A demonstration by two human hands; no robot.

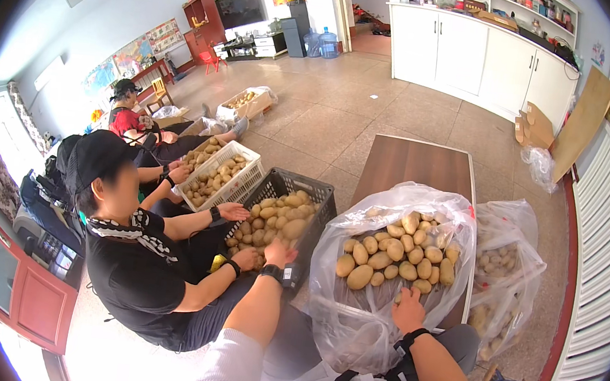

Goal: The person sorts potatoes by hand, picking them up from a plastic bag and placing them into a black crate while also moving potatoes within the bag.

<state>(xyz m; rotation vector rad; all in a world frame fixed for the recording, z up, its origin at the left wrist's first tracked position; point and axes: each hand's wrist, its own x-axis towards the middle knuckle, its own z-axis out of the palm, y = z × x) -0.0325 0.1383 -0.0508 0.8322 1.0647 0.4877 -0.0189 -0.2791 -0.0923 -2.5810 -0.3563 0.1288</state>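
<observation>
My left hand [280, 253] reaches over the near right side of a black plastic crate [325, 192] filled with potatoes [294, 210]. Its fingers are curled, and what they hold, if anything, is hidden. On my right, a clear plastic bag [345, 227] lies spread open with many potatoes [379, 259] in it. My right hand [409, 314] is at the near edge of this pile, its fingers closed about a small potato [398, 298]. A co-worker's two open hands [233, 211] are over the same black crate, left of my arm.
A brown board [414, 164] extends beyond the bag. More bagged potatoes [502, 259] stand on the floor at right, by a white radiator [593, 292]. A white crate of potatoes [250, 162] stands beyond the black one. Co-workers [130, 247] sit along the left.
</observation>
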